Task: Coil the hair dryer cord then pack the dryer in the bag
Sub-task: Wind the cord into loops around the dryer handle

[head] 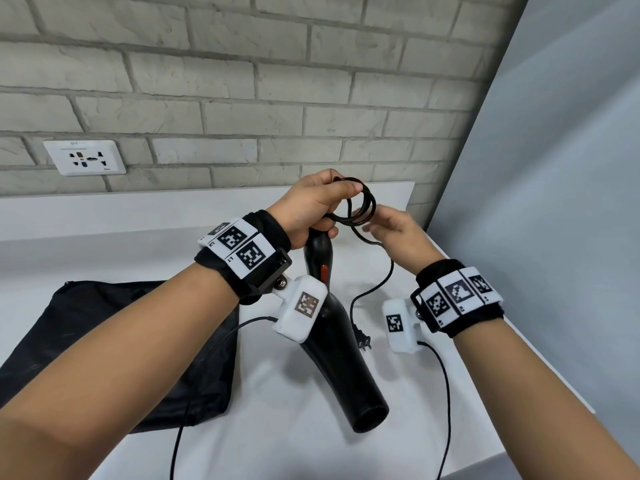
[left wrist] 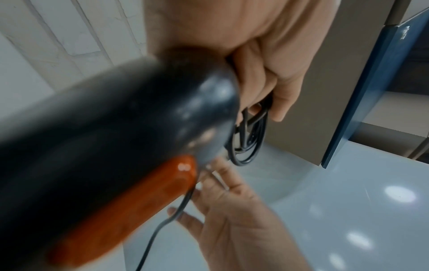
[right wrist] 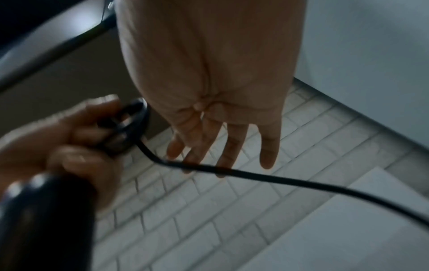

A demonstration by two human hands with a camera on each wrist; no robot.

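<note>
A: We have the left hand [head: 311,202] wrapped round the handle end of the black hair dryer [head: 341,344], held up over the white counter [head: 433,393] with its barrel pointing down toward the near edge. The same hand pinches a small coil of cord [head: 360,202] between thumb and fingers.

B: And our right hand [head: 394,233] sits just beside that coil, fingers straight and spread. The loose cord crosses its fingertips in the right wrist view, though the blur leaves us unsure whether they press on it or merely brush it. We see no closed grip there.

A: From the right hand the cord drops in a slack curve to the plug [head: 362,339], which seems to lie on the counter near the right edge, beside the dryer's barrel.

B: The black bag [head: 114,344] lies flat toward the left edge, its opening not clearly shown. We judge the coiling well along but unfinished, with the packing still to come.

A: The risk, as we read it, is the coil springing open: the thumb pins several loops at one point only, so a tug on the tail could pull them free.

B: Or the trailing plug catches the barrel as the last slack is drawn up.
</note>
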